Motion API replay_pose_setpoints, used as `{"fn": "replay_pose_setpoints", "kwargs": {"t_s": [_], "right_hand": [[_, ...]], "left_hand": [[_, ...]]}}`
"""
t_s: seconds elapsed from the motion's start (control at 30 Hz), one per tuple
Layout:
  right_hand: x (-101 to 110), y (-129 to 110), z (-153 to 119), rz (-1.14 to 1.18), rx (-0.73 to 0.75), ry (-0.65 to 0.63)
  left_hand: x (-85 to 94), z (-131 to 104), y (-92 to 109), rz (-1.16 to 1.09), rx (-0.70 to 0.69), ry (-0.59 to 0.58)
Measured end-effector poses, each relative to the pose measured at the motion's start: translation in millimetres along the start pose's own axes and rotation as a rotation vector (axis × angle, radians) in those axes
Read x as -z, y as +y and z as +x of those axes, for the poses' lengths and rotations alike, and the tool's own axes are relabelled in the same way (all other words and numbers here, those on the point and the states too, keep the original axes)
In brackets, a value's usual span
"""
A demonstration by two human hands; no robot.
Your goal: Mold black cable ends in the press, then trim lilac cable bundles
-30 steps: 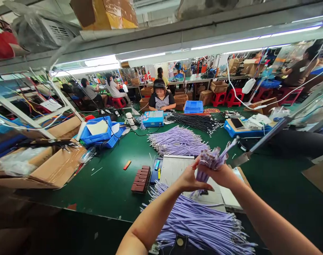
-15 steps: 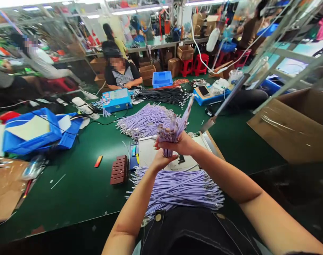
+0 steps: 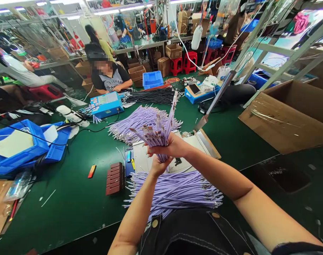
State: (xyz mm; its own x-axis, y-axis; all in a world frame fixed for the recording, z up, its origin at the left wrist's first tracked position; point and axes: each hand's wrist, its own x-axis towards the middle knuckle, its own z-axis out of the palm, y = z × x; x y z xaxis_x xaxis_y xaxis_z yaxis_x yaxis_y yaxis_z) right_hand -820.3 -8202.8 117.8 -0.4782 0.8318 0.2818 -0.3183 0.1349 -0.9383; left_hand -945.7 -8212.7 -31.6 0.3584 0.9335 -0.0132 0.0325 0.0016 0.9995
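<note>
A bundle of purple cables (image 3: 155, 137) stands roughly upright between my hands, its connector ends fanned out at the top. My right hand (image 3: 174, 146) is wrapped round the upper part. Just beneath it, my left hand (image 3: 159, 166) closes round the lower part. Under the hands lies a white board (image 3: 141, 157) with a paper-cutter-like blade (image 3: 202, 122) raised at its right. A pile of purple cables (image 3: 174, 191) lies between the board and my body, and another purple pile (image 3: 134, 122) lies beyond the board.
Left of the board are a brown slotted block (image 3: 115, 178) and an orange lighter (image 3: 92, 171). Blue bins (image 3: 39, 141) stand far left, a cardboard box (image 3: 280, 120) at right. Across the table a person (image 3: 108, 74) sits behind a blue box-shaped device (image 3: 106, 104) and black cables (image 3: 153, 95).
The view has turned slightly to the right. Both hands still grip the bundle, whose top ends now spread wider, with one cable leaning out left.
</note>
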Motion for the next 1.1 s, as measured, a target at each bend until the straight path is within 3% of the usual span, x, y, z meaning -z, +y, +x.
{"fn": "replay_pose_setpoints", "kwargs": {"t_s": [0.13, 0.33, 0.53, 0.73, 0.87, 1.1], "right_hand": [[3.5, -0.8, -1.3, -0.102, -0.039, -0.023], [10.1, 7.6, -4.5, -0.057, -0.121, -0.010], [9.3, 28.2, -5.8, -0.085, -0.083, 0.051], [4.1, 4.2, -7.8, -0.142, 0.024, -0.029], [7.7, -11.9, -6.9, -0.113, 0.019, -0.069], [14.3, 1.7, -9.9, -0.022, -0.104, -0.040]], "left_hand": [[-3.1, -0.4, -7.8, 0.016, 0.028, -0.008], [-1.0, 3.4, -9.2, 0.056, 0.018, 0.014], [3.7, 5.8, -14.5, 0.119, 0.079, -0.073], [6.3, 2.2, -31.5, 0.103, 0.125, -0.115], [4.1, 2.2, -37.8, 0.092, 0.133, -0.127], [0.1, 4.0, -36.2, 0.078, 0.128, -0.139]]}}
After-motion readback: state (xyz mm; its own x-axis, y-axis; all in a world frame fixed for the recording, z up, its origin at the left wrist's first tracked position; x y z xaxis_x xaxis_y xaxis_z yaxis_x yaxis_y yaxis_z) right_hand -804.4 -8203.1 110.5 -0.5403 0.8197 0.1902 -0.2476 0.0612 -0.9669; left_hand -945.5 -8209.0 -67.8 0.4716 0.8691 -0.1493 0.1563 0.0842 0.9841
